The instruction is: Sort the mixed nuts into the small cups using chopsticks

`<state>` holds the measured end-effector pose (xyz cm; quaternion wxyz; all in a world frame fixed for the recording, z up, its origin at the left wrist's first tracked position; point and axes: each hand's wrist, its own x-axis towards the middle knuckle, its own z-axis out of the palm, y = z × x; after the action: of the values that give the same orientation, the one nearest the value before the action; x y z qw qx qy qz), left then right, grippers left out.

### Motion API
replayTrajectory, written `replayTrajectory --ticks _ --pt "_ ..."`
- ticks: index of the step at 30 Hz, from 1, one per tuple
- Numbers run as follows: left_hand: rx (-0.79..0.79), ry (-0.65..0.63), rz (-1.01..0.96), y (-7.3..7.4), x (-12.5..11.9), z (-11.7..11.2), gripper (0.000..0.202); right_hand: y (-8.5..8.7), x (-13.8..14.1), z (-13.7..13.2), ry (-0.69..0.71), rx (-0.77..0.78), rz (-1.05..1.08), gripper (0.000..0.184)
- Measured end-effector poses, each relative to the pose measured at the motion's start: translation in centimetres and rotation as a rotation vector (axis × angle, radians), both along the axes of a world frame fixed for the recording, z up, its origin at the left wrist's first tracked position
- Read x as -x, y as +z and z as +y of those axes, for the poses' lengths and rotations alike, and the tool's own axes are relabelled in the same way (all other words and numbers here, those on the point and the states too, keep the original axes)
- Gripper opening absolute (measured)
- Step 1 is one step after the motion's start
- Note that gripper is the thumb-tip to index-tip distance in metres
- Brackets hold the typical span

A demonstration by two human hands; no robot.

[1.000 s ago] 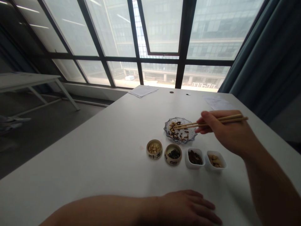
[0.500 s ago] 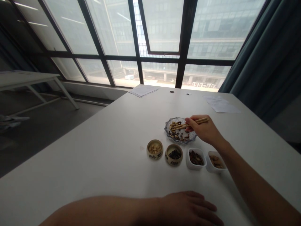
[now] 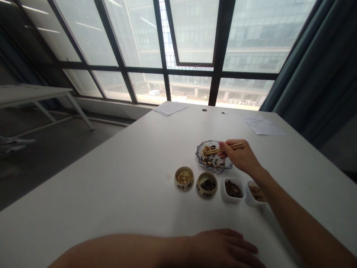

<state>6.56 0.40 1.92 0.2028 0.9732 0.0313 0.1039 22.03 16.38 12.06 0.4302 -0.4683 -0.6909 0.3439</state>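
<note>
My right hand (image 3: 238,154) is closed around a pair of wooden chopsticks (image 3: 214,150), their tips down among mixed nuts and seeds on a clear glass plate (image 3: 198,160) with a scalloped rim. Whether the tips pinch a piece is too small to tell. Nearer me stands a row of containers: a round bowl (image 3: 176,181) of pale nuts, a second round bowl (image 3: 198,188) of dark seeds, a white plastic box (image 3: 234,200) of brown pieces, and another white box (image 3: 252,201) of tan pieces, partly behind my right forearm. My left hand (image 3: 223,247) lies flat on the table, fingers stretched out.
The white table (image 3: 125,178) reaches toward the windows. Papers (image 3: 170,108) lie at its far left corner and more sheets (image 3: 263,124) at the far right. A blue curtain (image 3: 301,82) hangs at the right, and another table (image 3: 33,93) stands at the left.
My right hand and the chopsticks have shifted very slightly over the glass plate, the chopsticks lying a little flatter. My left hand stays in place.
</note>
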Motion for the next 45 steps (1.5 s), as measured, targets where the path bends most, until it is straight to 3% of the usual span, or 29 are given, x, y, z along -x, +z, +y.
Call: replayTrajectory --ticks 6,10,15,19,23,27,34,38,41,45 --pt "-0.021 -0.004 0.013 0.6 0.0 0.0 0.048 -0.6 0.0 0.5 -0.055 -0.05 0.027 0.045" --pt "0.013 0.0 0.038 0.8 0.0 0.0 0.048 0.1 -0.2 0.3 -0.113 -0.046 0.083 0.046" --pt "0.065 0.012 0.021 0.6 0.1 0.0 0.047 3.1 -0.8 -1.4 -0.181 -0.087 0.09 0.043" --pt "0.089 0.018 0.002 0.6 0.1 0.0 0.045 6.3 -1.5 -4.5 -0.204 -0.119 0.079 0.039" --pt "0.082 0.004 0.008 1.1 0.2 -0.1 0.046 9.1 -2.5 -8.2 -0.138 -0.064 -0.016 0.042" --pt "0.087 -0.001 0.0 1.6 0.1 -0.2 0.046 10.3 -3.4 -10.0 -0.024 -0.033 -0.194 0.045" --pt "0.111 0.003 0.024 1.5 0.0 -0.1 0.045 10.6 -2.8 -9.9 0.026 0.036 -0.197 0.045" --pt "0.12 0.012 0.019 1.6 0.1 -0.2 0.044 10.0 -2.5 -9.0 -0.06 -0.005 -0.122 0.044" --pt "0.117 0.016 0.017 1.7 0.1 -0.2 0.043 8.4 -2.0 -7.1 -0.145 -0.063 -0.032 0.045" --pt "0.11 0.026 0.029 1.7 0.0 -0.2 0.042 5.0 -1.0 -3.4 -0.122 -0.06 0.058 0.045"
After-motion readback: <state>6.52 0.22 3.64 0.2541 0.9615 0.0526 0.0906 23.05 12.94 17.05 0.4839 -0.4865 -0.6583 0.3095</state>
